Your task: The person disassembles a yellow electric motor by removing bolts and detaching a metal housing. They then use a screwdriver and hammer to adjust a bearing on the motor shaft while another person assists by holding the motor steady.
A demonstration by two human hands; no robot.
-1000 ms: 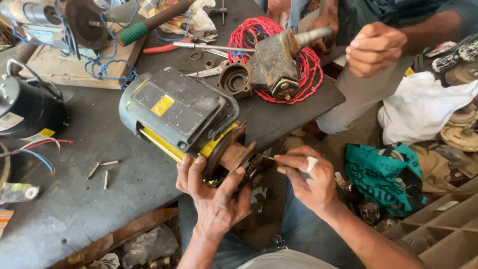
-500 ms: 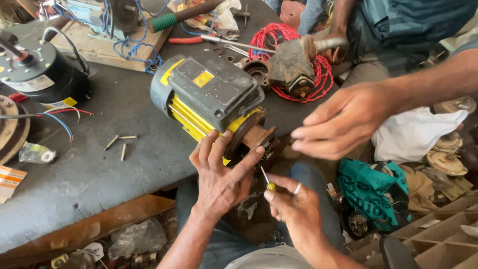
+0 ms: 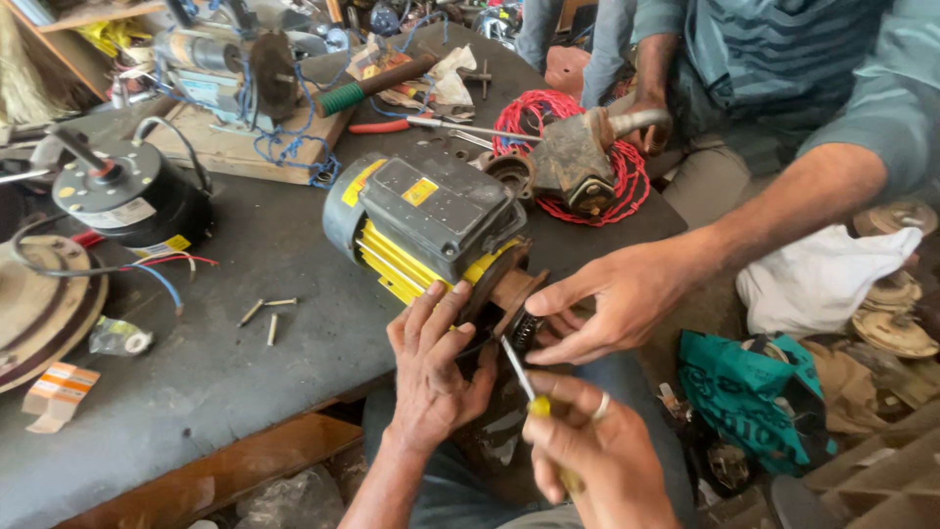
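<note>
Three loose screws [image 3: 264, 315] lie on the grey worktable [image 3: 196, 382]. Further right, the grey-and-yellow electric motor [image 3: 426, 225] overhangs its edge, steadied by the left hand [image 3: 436, 367] clasped against its end. The right hand [image 3: 578, 446] grips a yellow-handled screwdriver [image 3: 524, 384], tip at the rusty shaft end, where another person's hand [image 3: 617, 299] braces it.

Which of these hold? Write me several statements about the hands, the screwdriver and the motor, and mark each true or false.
1. The right hand holds a yellow-handled screwdriver. True.
2. The left hand rests flat on the bench, away from the yellow motor. False: it grips the motor's rusty end.
3. Another person's hand reaches in at the same end. True.
4. The three loose bolts lie on top of the motor. False: they lie on the grey bench.
</note>
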